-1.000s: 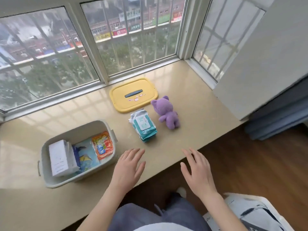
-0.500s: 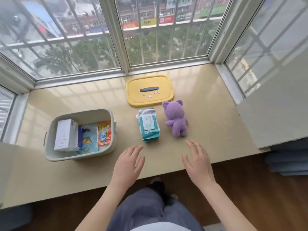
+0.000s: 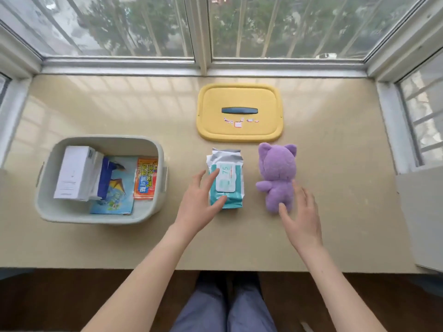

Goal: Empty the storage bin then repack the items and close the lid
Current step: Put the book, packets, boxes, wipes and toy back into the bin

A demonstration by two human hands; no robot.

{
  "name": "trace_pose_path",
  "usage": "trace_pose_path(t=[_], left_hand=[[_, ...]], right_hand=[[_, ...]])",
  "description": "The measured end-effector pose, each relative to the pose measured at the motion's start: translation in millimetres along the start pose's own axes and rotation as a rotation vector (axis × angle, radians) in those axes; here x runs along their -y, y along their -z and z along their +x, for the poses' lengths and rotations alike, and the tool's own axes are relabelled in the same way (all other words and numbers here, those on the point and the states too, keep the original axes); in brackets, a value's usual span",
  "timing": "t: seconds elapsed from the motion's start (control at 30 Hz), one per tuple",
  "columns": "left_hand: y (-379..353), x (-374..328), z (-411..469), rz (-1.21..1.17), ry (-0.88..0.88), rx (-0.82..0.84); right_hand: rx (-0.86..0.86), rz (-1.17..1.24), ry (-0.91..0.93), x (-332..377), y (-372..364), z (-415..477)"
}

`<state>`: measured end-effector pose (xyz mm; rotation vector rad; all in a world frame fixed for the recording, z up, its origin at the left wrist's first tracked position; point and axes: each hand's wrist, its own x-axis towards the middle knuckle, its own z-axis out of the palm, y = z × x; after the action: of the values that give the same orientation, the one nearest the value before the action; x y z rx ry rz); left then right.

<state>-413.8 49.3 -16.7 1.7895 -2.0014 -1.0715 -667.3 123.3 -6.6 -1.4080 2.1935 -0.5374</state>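
Lying flat, teal-and-white wipes pack (image 3: 229, 179) seemingly touched by splayed left grip (image 3: 199, 207); right grip (image 3: 303, 219) splayed beside purple plush bear (image 3: 278, 168).

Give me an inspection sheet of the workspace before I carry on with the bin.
surface: glossy beige window ledge.
job's things: grey storage bin open, holding a white box, a blue kite-print pack and an orange packet; yellow lid flat near the window; wet-wipes pack and purple plush bear lying on the ledge right of the bin.
clutter: nothing seen.
hands: left hand open, fingers over the wet-wipes pack; right hand open at the bear's legs, contact unclear.
cables: nothing seen.
surroundings: barred window with trees outside; wooden floor below the ledge.
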Motion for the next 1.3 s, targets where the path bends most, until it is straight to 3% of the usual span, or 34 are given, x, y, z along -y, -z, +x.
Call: trace_pose_path(t=[0.2, 0.33, 0.83, 1.07, 1.3], left_hand=[[-70.8, 47.8, 62.4, -0.222, 0.245, -0.052], [-96.3, 67.1, 78.7, -0.321, 0.331, -0.051], [-102.7, 60.2, 79.3, -0.56, 0.349, -0.058], [-113.0, 56.0, 76.6, -0.537, 0.319, -0.109], [-113.1, 51.0, 81.8, -0.463, 0.286, -0.057]], right_hand=[[0.066, -0.056, -0.057, -45.1, -72.2, 77.5], [0.021, -0.008, -0.065, -60.7, -100.0, 99.1], [-0.032, 0.038, 0.018, -67.7, -114.2, 91.9], [0.011, 0.008, 0.01, -61.3, -121.6, 89.5], [0.056, -0.045, -0.014, -60.4, -121.2, 87.7]])
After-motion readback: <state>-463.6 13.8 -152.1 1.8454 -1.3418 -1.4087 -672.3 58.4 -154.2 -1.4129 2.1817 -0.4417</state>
